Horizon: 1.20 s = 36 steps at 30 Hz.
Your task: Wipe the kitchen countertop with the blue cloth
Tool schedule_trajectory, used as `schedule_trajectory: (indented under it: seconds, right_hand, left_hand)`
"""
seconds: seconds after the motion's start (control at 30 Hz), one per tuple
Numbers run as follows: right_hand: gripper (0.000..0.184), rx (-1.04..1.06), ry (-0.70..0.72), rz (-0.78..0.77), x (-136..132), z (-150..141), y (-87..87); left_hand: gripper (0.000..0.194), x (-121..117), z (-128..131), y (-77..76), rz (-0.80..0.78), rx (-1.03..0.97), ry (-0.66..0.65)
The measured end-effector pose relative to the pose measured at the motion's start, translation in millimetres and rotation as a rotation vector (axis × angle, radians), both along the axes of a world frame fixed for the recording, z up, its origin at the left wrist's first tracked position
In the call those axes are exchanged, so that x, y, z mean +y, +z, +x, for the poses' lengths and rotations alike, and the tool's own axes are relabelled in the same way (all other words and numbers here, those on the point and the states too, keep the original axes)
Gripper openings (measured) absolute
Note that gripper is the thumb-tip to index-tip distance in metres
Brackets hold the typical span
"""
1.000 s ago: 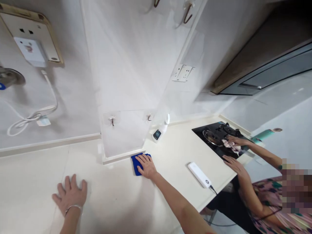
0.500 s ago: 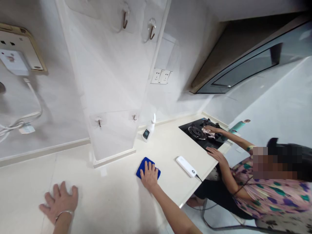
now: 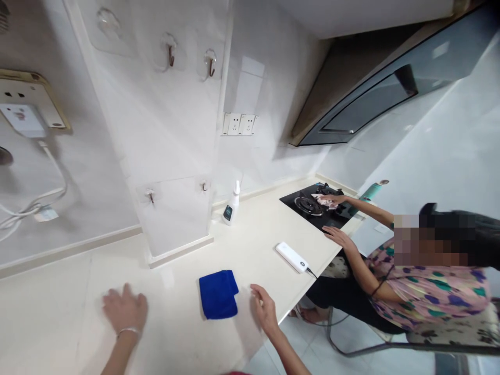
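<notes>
In a pale-walled kitchen, on a cream table [image 3: 253, 224] — lying flat between both hands, apart from each: a folded blue cloth [image 3: 217, 295]. Just beside it, the right hand [image 3: 263, 310], fingers loosely curled; farther left, the blurred left hand [image 3: 125, 311], fingers spread. Farther back — a white spray bottle [image 3: 231, 209] and a gas hob [image 3: 308, 207], with a co-worker's hand [image 3: 334, 199] on a pinkish rag [image 3: 330, 205].

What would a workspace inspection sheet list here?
Surface: pale countertop, glossy
Job's things: blue cloth, folded, lying flat
Clutter: white spray bottle upright by the wall; white device near the counter edge
Hands: left hand open, blurred, contact unclear; right hand empty, apart from the cloth
Cables: white cord at left wall; dark cable from the device
Surroundings: co-worker's hand on pink cloth at black stove; range hood above
</notes>
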State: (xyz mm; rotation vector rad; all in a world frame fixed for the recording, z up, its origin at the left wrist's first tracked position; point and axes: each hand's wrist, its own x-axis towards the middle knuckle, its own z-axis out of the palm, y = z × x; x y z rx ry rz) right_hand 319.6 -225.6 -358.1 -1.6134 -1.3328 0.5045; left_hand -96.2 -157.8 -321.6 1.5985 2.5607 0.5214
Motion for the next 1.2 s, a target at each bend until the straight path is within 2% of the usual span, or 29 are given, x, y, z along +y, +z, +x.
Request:
schedule_trajectory:
  seconds: [0.03, 0.1, 0.17, 0.23, 0.33, 0.43, 0.57, 0.67, 0.77, 0.93, 1.07, 1.13, 1.2]
  right_hand:
    - [0.037, -0.037, -0.034, 0.027, -6, 10, -5.4]
    - [0.034, -0.125, -0.05, 0.065, -16, 25, -17.9]
    - [0.031, -0.213, -0.02, 0.115, -24, 33, -29.9]
    - [0.031, -0.307, -0.002, 0.16, -29, 33, -38.4]
    - [0.034, -0.427, -0.047, 0.158, -32, 26, -42.7]
    - [0.035, -0.48, -0.082, 0.123, -31, 20, -40.3]
    - [0.034, -0.494, -0.073, 0.12, -30, 20, -37.5]
    - [0.033, -0.492, -0.075, 0.114, -31, 21, -39.5]
    - [0.031, -0.48, -0.08, 0.107, -32, 22, -43.7]
    - [0.03, -0.468, -0.067, 0.136, -32, 25, -51.2]
    - [0.029, -0.507, -0.067, 0.166, -31, 29, -58.4]
    - [0.028, -0.552, -0.071, 0.189, -30, 31, -63.0]
    - [0.028, -0.608, -0.071, 0.229, -29, 35, -68.0]
  left_hand:
    - [0.068, 0, 23, 0.1, 0.066, 0.002, -0.085]
    - [0.063, -4, 77, -4.0, 0.176, -0.022, -0.334]
    - [0.058, -13, 132, -12.9, 0.244, -0.042, -0.598]
    - [0.06, -25, 177, -24.1, 0.284, -0.017, -0.797]
    - [0.072, -42, 213, -39.7, 0.272, 0.055, -0.954]
    - [0.074, -48, 218, -49.2, 0.25, 0.129, -0.964]
    - [0.069, -38, 204, -51.2, 0.253, 0.19, -0.935]
    - [0.066, -28, 180, -47.8, 0.228, 0.2, -0.932]
    - [0.064, -24, 139, -43.8, 0.191, 0.204, -0.86]
    - [0.061, -32, 47, -35.9, 0.108, 0.189, -0.695]
    - [0.059, -30, -17, -15.0, 0.003, 0.136, -0.591]
    - [0.061, -26, -39, 2.0, -0.12, 0.089, -0.463]
    - [0.059, -20, -49, 19.9, -0.275, -0.003, -0.338]
